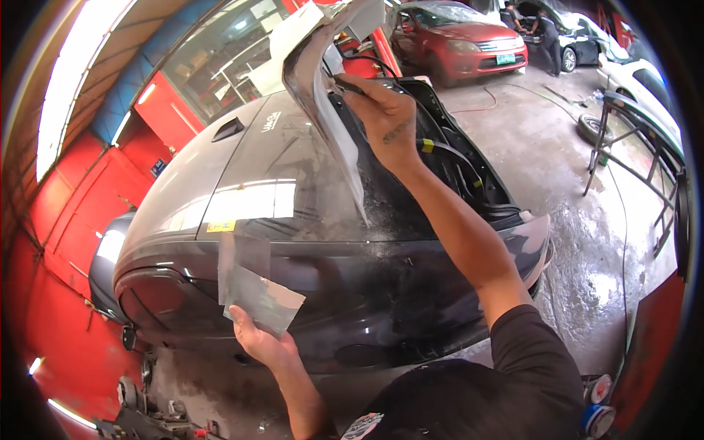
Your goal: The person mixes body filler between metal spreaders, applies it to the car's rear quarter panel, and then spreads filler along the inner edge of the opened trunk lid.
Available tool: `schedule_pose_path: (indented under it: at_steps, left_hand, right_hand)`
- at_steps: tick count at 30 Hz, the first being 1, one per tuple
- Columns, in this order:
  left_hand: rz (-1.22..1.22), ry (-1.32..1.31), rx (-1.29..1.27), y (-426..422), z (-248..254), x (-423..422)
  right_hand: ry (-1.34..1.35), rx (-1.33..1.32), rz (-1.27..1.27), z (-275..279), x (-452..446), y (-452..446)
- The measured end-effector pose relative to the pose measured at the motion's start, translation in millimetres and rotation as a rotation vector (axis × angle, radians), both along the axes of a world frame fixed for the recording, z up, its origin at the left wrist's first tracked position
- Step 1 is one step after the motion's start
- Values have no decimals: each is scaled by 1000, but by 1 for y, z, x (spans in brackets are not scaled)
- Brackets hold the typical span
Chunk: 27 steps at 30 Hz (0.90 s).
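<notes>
My left hand (260, 341) grips the lower edge of a flat greyish plate (265, 301), with a pinkish-tan patch at its right corner. A translucent strip stands behind the plate, in front of the dark car's side. My right hand (385, 117) is raised at the inner edge of a pale, dusty panel (323, 103) that curves over the car (308, 271). Its fingers are bent around something dark and small that I cannot make out. Whitish dust lies on the car below the panel. A yellow label (221, 226) is on the bodywork.
Open black bodywork with cables (458, 161) lies beside my right forearm. A metal stand (638, 139) and a loose tyre (592, 128) are at the right. Behind are a red car (458, 40) and two people (546, 40) by another car. Tools lie at lower left.
</notes>
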<state>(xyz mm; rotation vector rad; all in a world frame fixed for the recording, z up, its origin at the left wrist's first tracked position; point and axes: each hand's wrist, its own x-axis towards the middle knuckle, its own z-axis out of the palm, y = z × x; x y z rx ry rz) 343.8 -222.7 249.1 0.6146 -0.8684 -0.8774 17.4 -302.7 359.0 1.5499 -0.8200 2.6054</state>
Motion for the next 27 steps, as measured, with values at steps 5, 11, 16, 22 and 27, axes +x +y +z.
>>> schedule_pose_path:
  at_steps: [5,11,16,22,27]
  left_hand:
    - [56,-39,-3,5,1,2]
    - [115,-54,11,8,0,8]
    - [106,-69,14,5,-6,19]
    - [100,-78,36,6,-5,23]
    - [122,-78,21,4,-4,23]
  right_hand:
    - [-102,-105,-57,5,9,-19]
    - [-167,-142,-209,11,23,-14]
    - [-299,-168,-88,17,17,-16]
    - [-272,-208,-80,33,5,-27]
    - [-221,-144,-14,34,11,-26]
